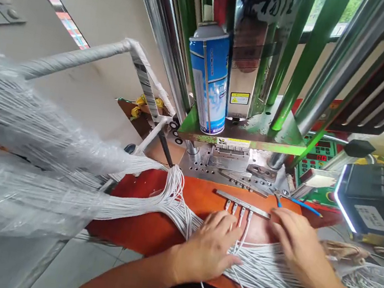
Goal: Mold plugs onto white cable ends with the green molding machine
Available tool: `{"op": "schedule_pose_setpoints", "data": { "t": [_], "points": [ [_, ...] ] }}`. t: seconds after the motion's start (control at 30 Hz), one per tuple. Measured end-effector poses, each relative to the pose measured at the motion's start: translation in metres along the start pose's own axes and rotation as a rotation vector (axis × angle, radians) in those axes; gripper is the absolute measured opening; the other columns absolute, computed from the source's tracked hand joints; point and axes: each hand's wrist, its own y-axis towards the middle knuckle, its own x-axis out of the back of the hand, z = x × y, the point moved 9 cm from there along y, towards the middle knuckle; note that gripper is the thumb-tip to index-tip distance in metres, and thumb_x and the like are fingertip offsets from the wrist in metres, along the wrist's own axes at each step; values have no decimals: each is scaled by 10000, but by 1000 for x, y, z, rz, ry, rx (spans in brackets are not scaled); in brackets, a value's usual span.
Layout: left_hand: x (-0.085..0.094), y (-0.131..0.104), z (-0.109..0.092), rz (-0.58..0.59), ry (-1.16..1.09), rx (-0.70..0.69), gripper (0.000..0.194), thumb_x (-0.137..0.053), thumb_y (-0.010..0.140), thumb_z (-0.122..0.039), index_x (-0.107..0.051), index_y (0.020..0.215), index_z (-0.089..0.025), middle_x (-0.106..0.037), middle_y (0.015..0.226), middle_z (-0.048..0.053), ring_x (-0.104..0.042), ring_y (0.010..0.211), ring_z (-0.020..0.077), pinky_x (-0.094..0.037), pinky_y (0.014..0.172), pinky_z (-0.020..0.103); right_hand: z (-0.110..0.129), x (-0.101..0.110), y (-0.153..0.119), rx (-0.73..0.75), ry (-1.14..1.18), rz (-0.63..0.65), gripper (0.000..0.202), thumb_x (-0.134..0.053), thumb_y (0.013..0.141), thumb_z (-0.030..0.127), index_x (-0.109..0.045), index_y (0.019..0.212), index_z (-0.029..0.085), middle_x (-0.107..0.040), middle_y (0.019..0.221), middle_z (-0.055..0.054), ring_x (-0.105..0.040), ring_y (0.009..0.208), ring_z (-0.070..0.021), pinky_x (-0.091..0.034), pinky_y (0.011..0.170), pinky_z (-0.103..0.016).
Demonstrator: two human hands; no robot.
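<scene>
A narrow metal bar [241, 203] lies on the orange-brown work surface [143, 228], with several white cables with metal connectors [242, 211] set along its near side. My left hand [213, 243] is over these cables just below the bar, its fingers curled around some of them. At the bar's right end, my right hand [294, 234] touches it with bent fingertips; whether it grips the bar is hard to see. Beneath both hands spreads a thick bundle of white cables [264, 265].
Behind stands a green press [244, 135] with a blue spray can [210, 82]. Blue-handled pliers [303, 205] and a second metal strip [244, 183] lie near its base. Plastic-wrapped cables [41, 140] hang at left over a wrapped frame [82, 58]. A lamp [367, 201] is at right.
</scene>
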Motion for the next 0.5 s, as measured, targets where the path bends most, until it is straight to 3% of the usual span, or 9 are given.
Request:
{"op": "schedule_pose_setpoints", "data": {
  "t": [0.1,0.17,0.23,0.33,0.4,0.5],
  "points": [
    [-21,10,1,-14,168,51,580,-675,897,-582,-586,1336,-213,-550,1364,162,-468,1278,369,-378,1096,542,12,-50,22,-33,-81,123,331,-401,1045,388,-647,1214,244,-655,1096,-111,-573,984,-298,-488,863,-498],
    [-23,15,5,-16,194,50,536,-643,913,-595,-611,1283,-209,-582,1303,163,-509,1203,365,-410,1025,521,16,-61,30,-47,-30,116,314,-376,1059,371,-640,1157,231,-628,1023,-102,-543,943,-279,-472,840,-461],
    [-23,13,1,4,219,-17,423,-614,944,-554,-650,1181,-205,-636,1163,153,-563,1067,341,-439,889,460,17,-55,36,-45,76,82,261,-401,1063,379,-620,1089,239,-606,993,-83,-539,945,-264,-463,858,-437],
    [-19,5,-12,-12,280,-157,275,-575,988,-447,-666,1058,-198,-657,938,128,-578,854,285,-394,704,394,18,-30,53,-18,157,3,212,-438,1060,382,-604,1013,259,-604,962,-61,-554,944,-253,-455,882,-423],
    [-6,8,-13,-117,337,-213,205,-533,1007,-339,-660,945,-190,-632,819,106,-552,759,254,-365,654,380,22,-16,76,21,181,-61,226,-441,1056,390,-608,979,259,-620,958,-63,-570,955,-255,-457,888,-420],
    [27,41,0,-319,432,-284,283,-478,1001,-231,-615,757,-184,-574,698,68,-512,677,217,-375,640,361,20,-8,131,25,167,-187,338,-413,1040,477,-624,930,237,-662,959,-93,-605,973,-284,-482,889,-440]
  ]
}}
